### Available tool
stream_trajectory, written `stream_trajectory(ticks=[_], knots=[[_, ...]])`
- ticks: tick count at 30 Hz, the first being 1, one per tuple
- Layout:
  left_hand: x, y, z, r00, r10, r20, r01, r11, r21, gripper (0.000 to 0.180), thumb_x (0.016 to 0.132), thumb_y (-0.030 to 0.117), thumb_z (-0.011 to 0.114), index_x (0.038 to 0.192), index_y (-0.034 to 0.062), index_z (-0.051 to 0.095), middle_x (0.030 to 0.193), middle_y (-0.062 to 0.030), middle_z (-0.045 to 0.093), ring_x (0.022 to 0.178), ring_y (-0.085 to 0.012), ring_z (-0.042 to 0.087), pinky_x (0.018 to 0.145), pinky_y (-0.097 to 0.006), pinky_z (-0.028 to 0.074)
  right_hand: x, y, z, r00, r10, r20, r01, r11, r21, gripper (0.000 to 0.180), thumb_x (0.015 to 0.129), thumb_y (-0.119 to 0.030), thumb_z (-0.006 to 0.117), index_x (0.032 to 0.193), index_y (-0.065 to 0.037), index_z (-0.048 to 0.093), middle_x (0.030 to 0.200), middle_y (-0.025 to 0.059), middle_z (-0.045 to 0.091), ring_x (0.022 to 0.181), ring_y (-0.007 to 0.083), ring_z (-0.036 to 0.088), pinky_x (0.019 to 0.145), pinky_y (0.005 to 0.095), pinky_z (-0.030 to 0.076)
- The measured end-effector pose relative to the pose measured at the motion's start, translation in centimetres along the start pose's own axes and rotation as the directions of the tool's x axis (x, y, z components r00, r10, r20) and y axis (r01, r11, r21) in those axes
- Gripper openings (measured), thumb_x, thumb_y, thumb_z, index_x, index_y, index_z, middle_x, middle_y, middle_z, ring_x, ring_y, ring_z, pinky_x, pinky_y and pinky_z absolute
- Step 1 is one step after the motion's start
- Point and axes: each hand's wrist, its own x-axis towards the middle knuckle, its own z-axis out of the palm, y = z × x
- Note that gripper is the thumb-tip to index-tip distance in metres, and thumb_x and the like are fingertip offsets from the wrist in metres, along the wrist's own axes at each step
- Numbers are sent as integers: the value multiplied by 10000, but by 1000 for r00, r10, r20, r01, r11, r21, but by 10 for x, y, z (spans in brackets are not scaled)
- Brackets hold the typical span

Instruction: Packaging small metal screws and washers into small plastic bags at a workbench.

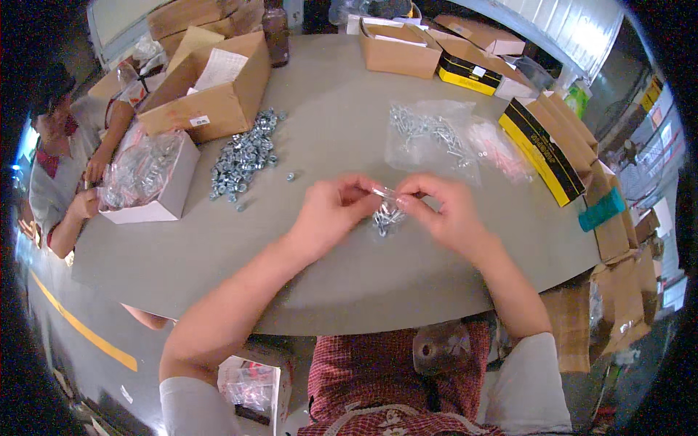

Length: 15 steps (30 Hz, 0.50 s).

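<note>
Near the middle of the table, a small clear plastic bag (387,220) with several shiny metal screws inside hangs between my two hands. The fingertips of my left hand (331,212) pinch its upper left edge. At the upper right edge, my right hand (445,212) grips it between thumb and fingers. Just beyond my right hand lies a larger clear bag of long screws (429,134), spread flat. Beside it is a pile of small clear bags with red print (498,151). To the left of my hands sits a heap of metal nuts (243,160), with one loose nut (291,176) apart from it.
A white box of filled bags (156,207) stands at the left, with a person's hands (87,200) at it. Behind it is an open cardboard box (211,87). More boxes (400,54) line the far edge. A black-and-yellow box (542,149) and green roll (602,210) are right.
</note>
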Motion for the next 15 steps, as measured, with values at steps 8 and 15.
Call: stream_trajectory(ticks=[8, 15], knots=[[-6, 13, 0, 992, 98, -73, -91, 991, 99, 48, 907, 67, 664, 908, 29, 636, 849, -38, 680, 807, -108, 630, 731, -266, 503, -1, -4, 9, 986, -65, -154, 78, 994, 81, 147, 916, -173, 675, 978, -44, 641, 880, 116, 695, 774, 233, 689, 708, 353, 543], [-6, 14, 2, 979, 203, -17, -195, 957, 215, 52, 876, 25, 675, 854, 19, 629, 823, -48, 674, 793, -122, 636, 736, -288, 517, -2, -14, 12, 999, -44, 23, 43, 998, 45, 181, 941, -225, 636, 949, -44, 619, 828, 135, 669, 775, 252, 681, 703, 383, 533]])
